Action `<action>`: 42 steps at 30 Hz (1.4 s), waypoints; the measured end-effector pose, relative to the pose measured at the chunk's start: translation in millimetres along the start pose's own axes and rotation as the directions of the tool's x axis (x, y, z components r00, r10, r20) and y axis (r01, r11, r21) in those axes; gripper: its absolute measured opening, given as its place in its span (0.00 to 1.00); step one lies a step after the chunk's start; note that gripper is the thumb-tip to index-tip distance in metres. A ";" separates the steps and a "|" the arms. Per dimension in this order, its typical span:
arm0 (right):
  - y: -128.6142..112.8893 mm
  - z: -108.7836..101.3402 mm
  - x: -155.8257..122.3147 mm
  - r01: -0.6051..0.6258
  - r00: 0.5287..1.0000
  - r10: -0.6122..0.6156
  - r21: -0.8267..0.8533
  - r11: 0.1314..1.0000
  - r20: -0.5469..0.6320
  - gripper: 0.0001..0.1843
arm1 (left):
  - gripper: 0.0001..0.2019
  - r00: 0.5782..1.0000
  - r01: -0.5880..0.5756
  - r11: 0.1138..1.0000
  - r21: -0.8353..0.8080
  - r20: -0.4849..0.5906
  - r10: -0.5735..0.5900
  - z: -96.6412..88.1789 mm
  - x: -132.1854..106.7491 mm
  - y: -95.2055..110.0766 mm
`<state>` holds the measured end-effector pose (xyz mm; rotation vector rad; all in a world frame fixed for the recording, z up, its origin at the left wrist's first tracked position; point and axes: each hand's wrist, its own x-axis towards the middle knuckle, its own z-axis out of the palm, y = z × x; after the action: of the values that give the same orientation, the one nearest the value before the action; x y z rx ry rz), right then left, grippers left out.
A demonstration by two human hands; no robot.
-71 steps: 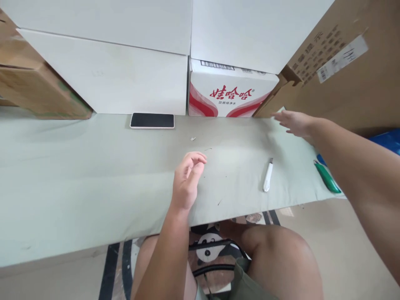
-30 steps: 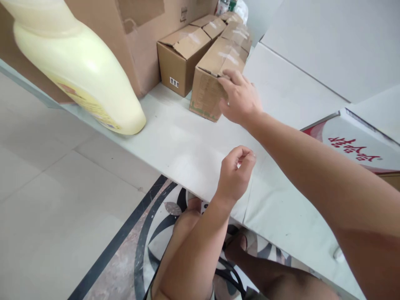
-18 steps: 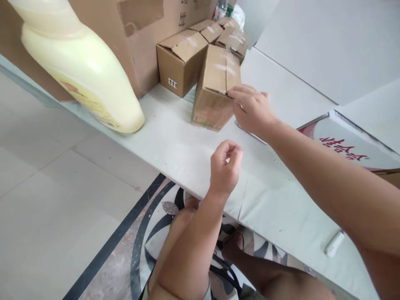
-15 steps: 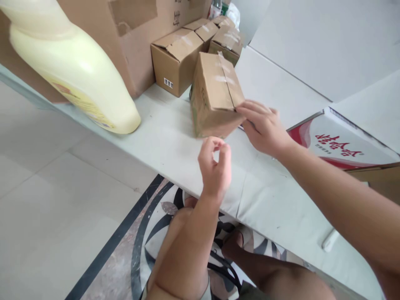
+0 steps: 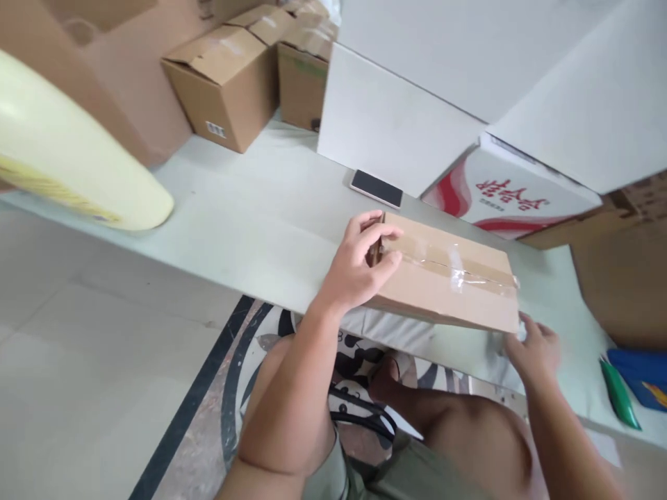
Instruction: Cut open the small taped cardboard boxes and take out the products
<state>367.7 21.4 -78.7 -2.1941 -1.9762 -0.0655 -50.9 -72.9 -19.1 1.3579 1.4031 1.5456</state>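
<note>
A taped cardboard box point(image 5: 442, 292) lies near the table's front edge, its taped seam facing up. My left hand point(image 5: 359, 260) grips its left end, with fingers over the far side and thumb on top. By the box's near right corner is my right hand point(image 5: 534, 347), its fingers curled down at the tabletop. A small whitish thing shows at those fingers, partly hidden and blurred, so I cannot tell what it is. A dark-screened phone point(image 5: 376, 189) lies just behind the box.
Closed cardboard boxes point(image 5: 224, 76) stand at the back left by a larger carton point(image 5: 119, 83). A pale yellow bottle point(image 5: 78, 153) is at the left. A red-and-white carton point(image 5: 515, 191) stands behind. At the right lie a green object point(image 5: 619, 394) and a blue packet point(image 5: 643, 375).
The box under my right hand has come forward and turned, uncovering the phone. My left hand now grips its left end. My right hand has left it for the tabletop. The view has shifted right.
</note>
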 end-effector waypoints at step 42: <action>-110.0 -101.7 -80.0 0.545 0.803 -0.401 0.815 0.195 -0.441 0.10 | 0.27 0.981 0.104 0.935 -0.339 0.190 -0.041 96.1 5.5 -13.7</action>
<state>259.3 -63.9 20.5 -0.7472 -1.7901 0.6611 36.5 -36.1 -40.7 1.1811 1.0015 1.4962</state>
